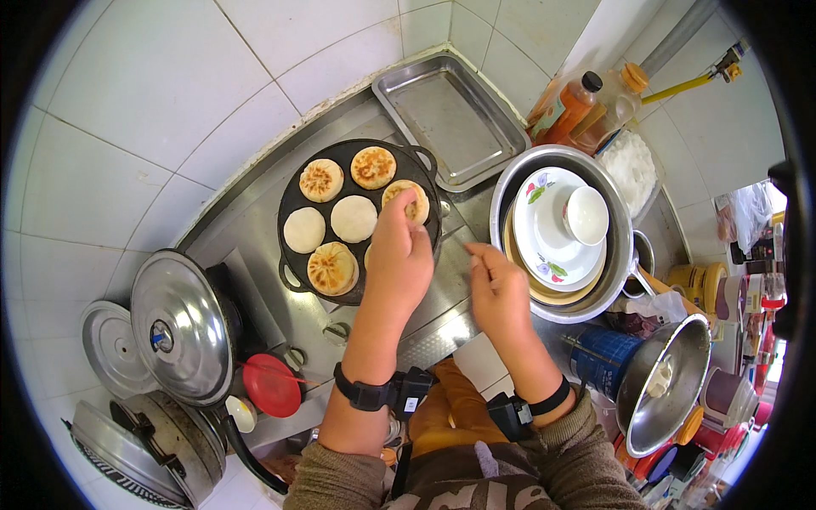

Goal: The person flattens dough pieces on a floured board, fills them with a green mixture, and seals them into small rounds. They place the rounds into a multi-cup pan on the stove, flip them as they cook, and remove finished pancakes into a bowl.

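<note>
My left hand [405, 255] is over the right side of a black multi-well griddle pan [341, 191]. Its fingers overlap a browned round flatbread [417, 207]; whether they grip it is hidden. Other browned flatbreads [321, 180] fill wells at the back and front. Two pale ones, a middle flatbread [354, 219] and a left flatbread [304, 230], show no browning. Another is mostly covered by my left hand. To the right of the pan, my right hand [500, 284] hovers with curled fingers, slightly blurred. I see nothing in it, though its palm side is hidden.
Behind the pan lies a steel tray [446, 121]. A large metal basin [561, 312] at right holds a floral plate [542, 217] and a white bowl [586, 215]. Bottles [574, 105] stand beyond. At left are a lidded pot [185, 325] and a red dish [271, 385]; a steel bowl [676, 382] sits right.
</note>
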Demonstrator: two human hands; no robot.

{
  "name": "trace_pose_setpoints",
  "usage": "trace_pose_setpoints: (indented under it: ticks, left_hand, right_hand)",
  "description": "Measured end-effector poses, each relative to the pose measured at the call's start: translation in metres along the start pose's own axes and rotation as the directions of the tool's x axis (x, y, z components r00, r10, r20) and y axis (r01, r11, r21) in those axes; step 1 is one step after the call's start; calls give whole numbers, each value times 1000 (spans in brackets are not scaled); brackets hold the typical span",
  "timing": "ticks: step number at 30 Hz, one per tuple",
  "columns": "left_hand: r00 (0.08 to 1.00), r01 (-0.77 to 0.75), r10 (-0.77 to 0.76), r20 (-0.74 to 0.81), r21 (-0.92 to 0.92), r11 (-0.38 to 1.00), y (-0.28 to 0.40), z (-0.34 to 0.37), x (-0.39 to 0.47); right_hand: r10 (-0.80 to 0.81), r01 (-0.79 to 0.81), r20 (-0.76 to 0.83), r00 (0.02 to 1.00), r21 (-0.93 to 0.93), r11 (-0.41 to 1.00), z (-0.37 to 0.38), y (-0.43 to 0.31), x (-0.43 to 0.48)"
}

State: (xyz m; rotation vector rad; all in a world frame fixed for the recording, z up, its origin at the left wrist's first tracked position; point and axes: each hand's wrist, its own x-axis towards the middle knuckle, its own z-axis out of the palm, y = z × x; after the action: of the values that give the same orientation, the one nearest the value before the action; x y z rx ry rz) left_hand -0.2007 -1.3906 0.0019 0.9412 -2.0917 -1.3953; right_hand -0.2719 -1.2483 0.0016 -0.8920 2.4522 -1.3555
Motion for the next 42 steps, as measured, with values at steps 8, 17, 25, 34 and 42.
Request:
trace_pose_setpoints:
  ticks: [8, 17, 25, 34, 42]
  left_hand:
    - [962, -148, 107, -251, -148, 978, 7, -43, -50]
    - [965, 63, -89, -249, -108, 992, 4, -85, -32]
    - [977, 11, 17, -212, 127, 992, -22, -101, -7]
    - [997, 74, -69, -25, 334, 940, -41, -105, 56]
    - [982, 168, -125, -142, 344, 924, -46, -129, 67]
  right_hand:
    - [-170, 163, -93, 981, -82, 983, -2, -4, 2]
    - [-262, 251, -141, 955, -92, 964, 30, -21, 37]
    - [-18, 17, -17, 1000, -20, 1000, 72, -14, 76]
    - [-25, 14, 27, 999, 362, 932, 63, -26, 54]
    - [-198, 194, -8, 980, 239, 951, 84, -45, 40]
